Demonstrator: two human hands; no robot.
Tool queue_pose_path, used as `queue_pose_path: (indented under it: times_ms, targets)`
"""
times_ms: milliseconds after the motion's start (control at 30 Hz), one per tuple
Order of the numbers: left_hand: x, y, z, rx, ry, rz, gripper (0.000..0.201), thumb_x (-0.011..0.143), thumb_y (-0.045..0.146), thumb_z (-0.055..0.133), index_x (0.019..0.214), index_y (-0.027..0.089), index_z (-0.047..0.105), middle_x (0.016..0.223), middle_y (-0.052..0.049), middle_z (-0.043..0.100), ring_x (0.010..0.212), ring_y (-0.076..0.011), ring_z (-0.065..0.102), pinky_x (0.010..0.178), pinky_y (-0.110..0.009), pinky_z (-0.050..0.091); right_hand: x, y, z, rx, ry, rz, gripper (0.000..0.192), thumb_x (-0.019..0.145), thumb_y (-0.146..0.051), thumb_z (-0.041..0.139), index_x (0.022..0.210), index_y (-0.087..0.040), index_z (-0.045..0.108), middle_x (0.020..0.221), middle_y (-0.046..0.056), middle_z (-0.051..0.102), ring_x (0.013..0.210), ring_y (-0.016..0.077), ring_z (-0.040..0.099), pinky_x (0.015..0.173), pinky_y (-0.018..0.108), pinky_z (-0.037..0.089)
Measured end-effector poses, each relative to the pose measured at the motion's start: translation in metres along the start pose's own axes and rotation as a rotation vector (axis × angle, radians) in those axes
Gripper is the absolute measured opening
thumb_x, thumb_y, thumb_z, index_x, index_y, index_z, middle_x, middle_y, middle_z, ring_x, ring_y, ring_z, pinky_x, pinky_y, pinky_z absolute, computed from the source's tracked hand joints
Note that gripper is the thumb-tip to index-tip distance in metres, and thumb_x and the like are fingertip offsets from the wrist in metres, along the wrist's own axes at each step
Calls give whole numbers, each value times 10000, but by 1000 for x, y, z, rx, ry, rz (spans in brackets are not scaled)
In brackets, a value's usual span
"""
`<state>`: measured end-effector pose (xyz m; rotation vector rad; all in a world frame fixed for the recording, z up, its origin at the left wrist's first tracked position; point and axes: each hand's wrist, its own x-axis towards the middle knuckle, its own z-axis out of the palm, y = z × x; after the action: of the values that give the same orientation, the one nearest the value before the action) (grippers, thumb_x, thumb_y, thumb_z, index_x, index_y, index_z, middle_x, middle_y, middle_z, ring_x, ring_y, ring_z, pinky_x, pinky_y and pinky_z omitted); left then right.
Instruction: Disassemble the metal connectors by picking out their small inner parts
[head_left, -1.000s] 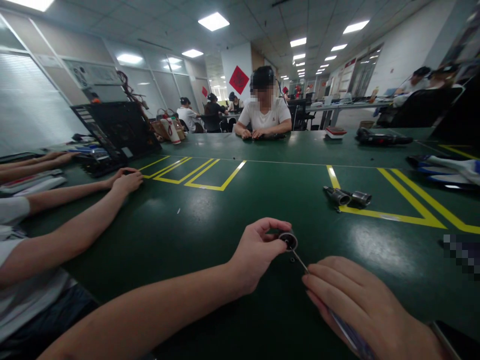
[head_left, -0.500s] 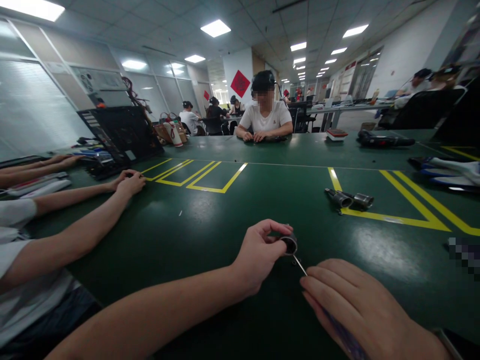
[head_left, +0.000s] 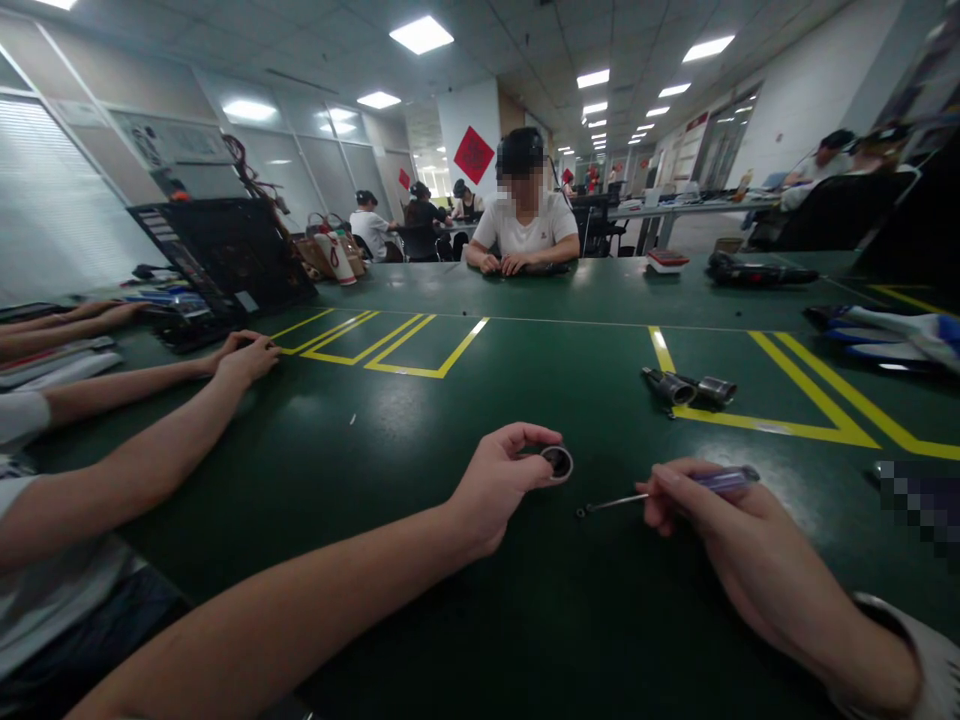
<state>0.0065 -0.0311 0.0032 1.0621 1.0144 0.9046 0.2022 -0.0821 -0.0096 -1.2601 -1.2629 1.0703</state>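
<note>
Green table (head_left: 420, 440) lies open around fingers pinching ring (head_left: 557, 462) and screwdriver (head_left: 660, 493).

bare table (head_left: 420, 430) ahead, metal cylinders (head_left: 690, 389) right

A small round metal ring (head_left: 558, 462) with a dark middle sits on the green table — beside it a thin screwdriver (head_left: 660, 493) with a see-through purple handle, lying almost flat.
</note>
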Motion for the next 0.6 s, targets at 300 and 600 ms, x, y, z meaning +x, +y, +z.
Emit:
queue_pose_path:
  times_ms: [300,600]
  targets:
    - [0,-1,-2,7,-23,-23,287,687,6,586,945,131,603,1002,-74,637,920,-174,630,887,-352,499,4,3,0,-87,-8,73,329,781,-494,561,729,-176,629,641,27,642,617,170,596,597,301,469]
    - [-2,2,3,-11,4,-24,337,655,-16,597,957,128,636,946,-61,666,888,-160,624,887,-351,473,-12,-4,4,-646,-119,-543,166,856,-270,484,749,-219,601,687,-12,634,673,158,621,821,397,488]
